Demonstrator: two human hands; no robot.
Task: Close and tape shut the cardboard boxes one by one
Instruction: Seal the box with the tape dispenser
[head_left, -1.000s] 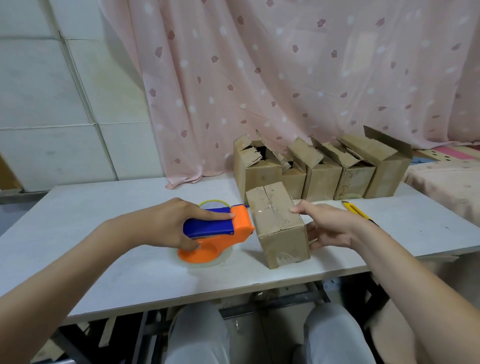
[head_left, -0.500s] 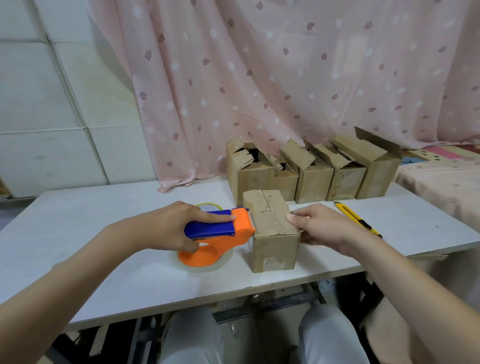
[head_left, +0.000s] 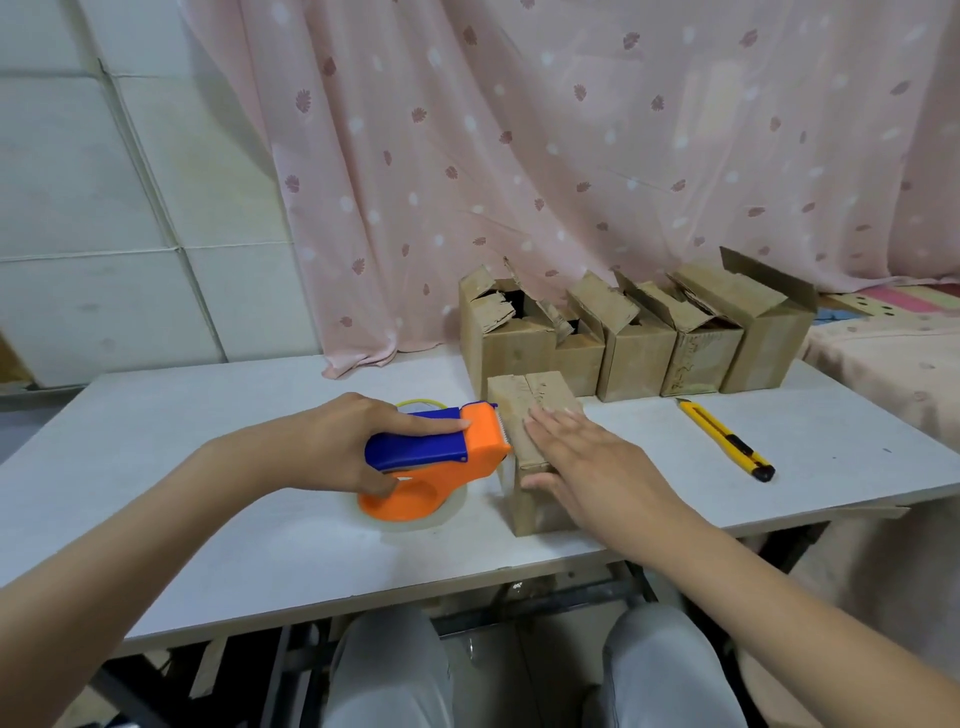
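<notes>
A small cardboard box (head_left: 530, 400) with its flaps folded shut stands near the front of the white table (head_left: 208, 519). My right hand (head_left: 576, 457) lies flat on its top, fingers straight, pressing the flaps down. My left hand (head_left: 343, 441) grips the blue handle of an orange tape dispenser (head_left: 441, 457). The dispenser's toothed front edge touches the box's left side near the top. Behind stands a row of several cardboard boxes (head_left: 639, 338) with their flaps open.
A yellow utility knife (head_left: 727, 439) lies on the table to the right of the box. A pink curtain (head_left: 571, 156) hangs behind the row of boxes. A cloth-covered surface (head_left: 893, 364) adjoins the table's right end. My knees show below the front edge.
My right hand has moved from the box's right side onto its top and now lies flat. The box has been turned straighter. The dispenser stays against the box's left edge.
</notes>
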